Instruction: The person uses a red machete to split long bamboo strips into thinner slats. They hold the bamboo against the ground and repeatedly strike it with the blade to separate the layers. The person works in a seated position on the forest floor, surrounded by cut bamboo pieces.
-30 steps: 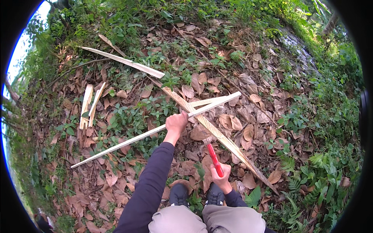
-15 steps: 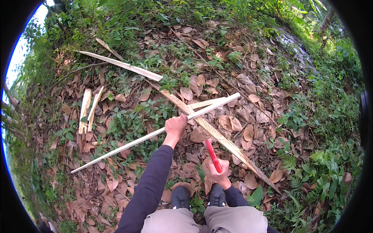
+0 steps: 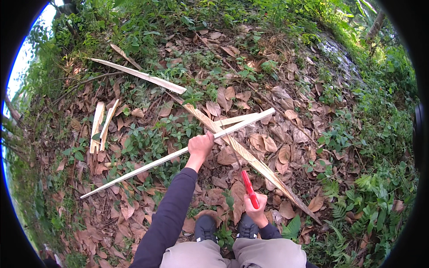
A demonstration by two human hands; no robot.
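My left hand (image 3: 200, 146) is closed round a long pale wooden strip (image 3: 152, 166), which slants from lower left to upper right. The strip lies across a longer, rough wooden board (image 3: 263, 167) on the leaf litter. In my right hand (image 3: 256, 207), fingers wrapped, is the red handle of a hand saw (image 3: 249, 187). Its thin blade reaches up from the handle and meets the strip just right of my left hand, where strip and board cross. A second pale wooden piece (image 3: 236, 119) lies behind the strip, partly hidden by it.
Two short split pieces of wood (image 3: 97, 127) lie at the left. A tapered pale length (image 3: 143, 77) rests farther back, near a darker stick (image 3: 126, 56). Dry brown leaves and low green plants cover the ground. My shoes (image 3: 206, 228) stand close below the saw.
My right hand has drawn the saw back toward me, slightly down and right, and more of the blade shows. My left hand and the strip stay nearly in place.
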